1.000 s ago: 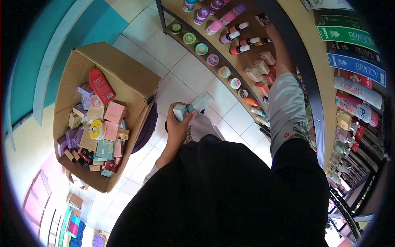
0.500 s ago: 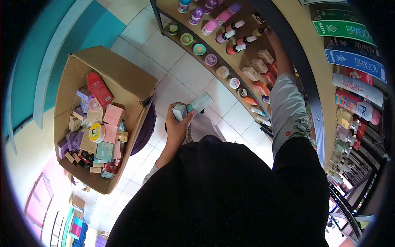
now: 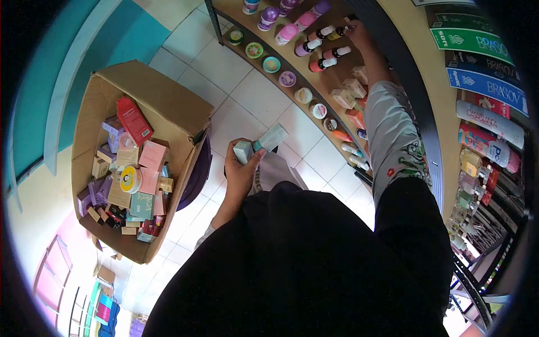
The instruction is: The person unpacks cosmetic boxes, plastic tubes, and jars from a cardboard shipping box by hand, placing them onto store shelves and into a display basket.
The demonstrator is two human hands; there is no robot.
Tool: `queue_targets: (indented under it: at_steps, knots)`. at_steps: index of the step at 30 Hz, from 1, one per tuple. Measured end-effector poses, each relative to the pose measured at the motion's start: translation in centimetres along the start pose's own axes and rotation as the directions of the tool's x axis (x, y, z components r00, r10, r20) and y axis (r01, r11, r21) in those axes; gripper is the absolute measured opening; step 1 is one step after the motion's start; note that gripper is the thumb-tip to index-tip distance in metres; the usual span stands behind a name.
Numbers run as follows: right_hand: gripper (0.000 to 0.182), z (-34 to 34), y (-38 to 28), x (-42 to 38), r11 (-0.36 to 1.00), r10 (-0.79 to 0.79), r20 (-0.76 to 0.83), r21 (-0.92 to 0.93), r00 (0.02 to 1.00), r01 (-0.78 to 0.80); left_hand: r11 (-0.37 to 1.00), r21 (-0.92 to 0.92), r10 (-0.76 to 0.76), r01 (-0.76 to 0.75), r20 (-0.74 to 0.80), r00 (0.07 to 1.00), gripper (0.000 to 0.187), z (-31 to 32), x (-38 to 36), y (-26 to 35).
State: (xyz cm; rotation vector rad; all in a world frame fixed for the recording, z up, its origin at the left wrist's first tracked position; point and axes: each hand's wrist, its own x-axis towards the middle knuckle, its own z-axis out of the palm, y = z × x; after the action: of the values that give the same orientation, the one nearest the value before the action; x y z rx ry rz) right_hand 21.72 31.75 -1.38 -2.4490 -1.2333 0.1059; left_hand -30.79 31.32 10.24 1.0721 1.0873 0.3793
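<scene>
My left hand (image 3: 240, 174) is closed around a small pale green box (image 3: 243, 151) and a pale green tube (image 3: 272, 136), in front of my body. Over the shelf at the upper right, my right hand (image 3: 359, 35) has its fingers on the top end of a small dark bottle with a yellowish label (image 3: 337, 32). Beside that bottle are several dark bottles with white caps and pink or purple labels, among them a pink-labelled bottle (image 3: 322, 64). My right fingertips are partly hidden.
A cardboard box (image 3: 151, 84) full of mixed cosmetic packs stands at the left. Round tubs, such as a purple one (image 3: 287, 79), line the curved shelf's front edge. Small cream boxes (image 3: 343, 98) lie under my right forearm. Another shelf holds spray cans (image 3: 488, 121) at the right.
My right hand has moved up and left along the shelf, and the yellow-labelled bottle has shifted with it, alongside the white-capped bottles. My left hand keeps its box and tube.
</scene>
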Motion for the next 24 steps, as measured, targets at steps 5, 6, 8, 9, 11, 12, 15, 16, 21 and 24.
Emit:
queue_targets:
  at_steps: [5, 6, 8, 9, 11, 12, 15, 16, 21, 24]
  knots:
    - [0.025, -3.8, 0.4, -3.2, 0.882, -0.402, -0.221, -0.352, 0.888, 0.312, 0.999, -0.037, -0.012, 0.013, 0.021, 1.000, 0.032, 0.0, -0.1, -0.2]
    - [0.022, -6.7, -4.0, -6.7, 0.820, -0.474, -0.292, -0.490, 0.831, 0.296, 0.999, -0.039, -0.019, 0.021, 0.034, 0.999, 0.032, 0.0, -0.2, 0.0]
    - [0.017, -9.4, -8.2, -12.6, 0.930, -0.172, -0.307, -0.363, 0.936, 0.051, 0.998, -0.050, -0.035, 0.038, 0.062, 0.997, 0.032, -0.1, -0.5, 0.1]
    - [0.016, -9.2, -8.5, -14.9, 0.967, 0.210, -0.158, -0.113, 0.965, -0.229, 0.997, -0.060, -0.038, 0.042, 0.073, 0.997, 0.032, 0.0, -0.5, 0.2]
    - [0.022, -8.4, -7.8, -19.9, 0.988, 0.124, 0.031, -0.091, 0.992, -0.121, 0.995, -0.079, -0.051, 0.058, 0.089, 0.995, 0.031, 0.0, -0.6, 0.4]
    - [0.025, -7.7, -7.9, -21.4, 0.975, 0.161, 0.060, -0.166, 0.985, -0.149, 0.994, -0.087, -0.064, 0.073, 0.096, 0.993, 0.031, 0.1, -0.8, 0.6]
    - [0.030, -5.8, -9.1, -23.3, 0.931, 0.276, 0.133, -0.284, 0.952, -0.230, 0.996, -0.065, -0.060, 0.067, 0.114, 0.992, 0.030, 0.2, -1.2, 0.8]
    - [0.029, -5.4, -9.0, -23.3, 0.930, 0.309, 0.157, -0.258, 0.938, -0.263, 0.997, -0.049, -0.053, 0.059, 0.121, 0.991, 0.030, 0.2, -1.4, 0.8]
    - [0.032, -1.8, -6.6, -22.9, 0.867, 0.430, 0.130, -0.337, 0.893, -0.368, 0.999, -0.012, -0.033, 0.035, 0.140, 0.990, 0.030, 0.1, -1.7, -0.5]
    - [0.031, -3.4, -9.8, -21.8, 0.925, 0.324, 0.148, -0.254, 0.934, -0.281, 0.999, -0.003, -0.039, 0.040, 0.146, 0.989, 0.031, 0.3, -2.1, -0.4]
